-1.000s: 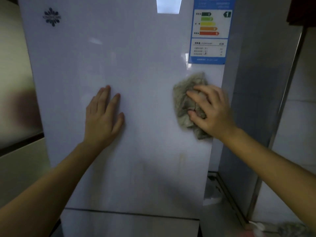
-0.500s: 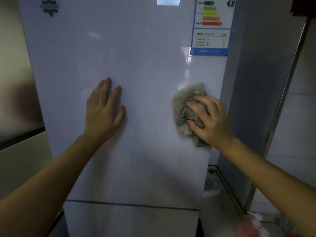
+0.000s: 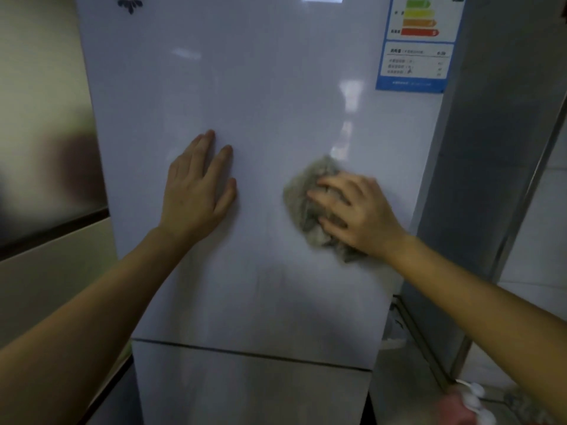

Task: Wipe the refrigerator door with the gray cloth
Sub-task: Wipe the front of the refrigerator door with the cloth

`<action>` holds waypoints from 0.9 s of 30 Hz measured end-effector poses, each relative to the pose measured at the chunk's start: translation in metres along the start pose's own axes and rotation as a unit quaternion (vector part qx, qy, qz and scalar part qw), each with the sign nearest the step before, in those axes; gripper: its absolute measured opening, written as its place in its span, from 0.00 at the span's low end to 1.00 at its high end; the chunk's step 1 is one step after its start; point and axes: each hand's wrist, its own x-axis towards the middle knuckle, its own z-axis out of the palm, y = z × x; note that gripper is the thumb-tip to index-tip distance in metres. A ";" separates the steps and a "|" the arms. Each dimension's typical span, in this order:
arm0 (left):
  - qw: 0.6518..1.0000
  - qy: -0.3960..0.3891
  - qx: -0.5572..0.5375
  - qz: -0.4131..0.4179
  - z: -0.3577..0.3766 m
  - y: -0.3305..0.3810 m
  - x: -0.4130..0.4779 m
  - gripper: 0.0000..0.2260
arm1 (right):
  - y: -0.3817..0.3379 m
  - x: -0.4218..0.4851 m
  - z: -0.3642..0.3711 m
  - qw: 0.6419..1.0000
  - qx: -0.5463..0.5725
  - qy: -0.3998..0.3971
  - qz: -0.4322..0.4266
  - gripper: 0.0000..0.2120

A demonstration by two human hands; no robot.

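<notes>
The right hand [image 3: 359, 213], fingers spread, presses a crumpled gray cloth [image 3: 302, 207] on the glossy white refrigerator door [image 3: 276, 102]; the left hand [image 3: 196, 191] lies flat.

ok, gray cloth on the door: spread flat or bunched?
Bunched. The gray cloth is a crumpled, lumpy wad, pressed under the right hand against the refrigerator door.
</notes>
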 end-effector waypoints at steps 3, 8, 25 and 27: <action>1.000 0.010 -0.001 0.012 -0.007 -0.016 -0.015 0.23 | 0.003 0.039 -0.003 0.993 0.011 0.044 0.105 0.21; 1.000 0.010 0.004 -0.021 -0.013 -0.061 -0.061 0.22 | -0.026 0.049 0.021 0.995 0.014 0.046 0.089 0.20; 0.998 -0.047 -0.036 -0.013 0.003 -0.125 -0.140 0.23 | -0.081 0.063 0.057 1.000 -0.002 -0.022 -0.009 0.20; 0.998 -0.045 -0.043 -0.015 0.003 -0.124 -0.141 0.23 | -0.075 0.084 0.053 0.999 -0.009 0.001 0.037 0.20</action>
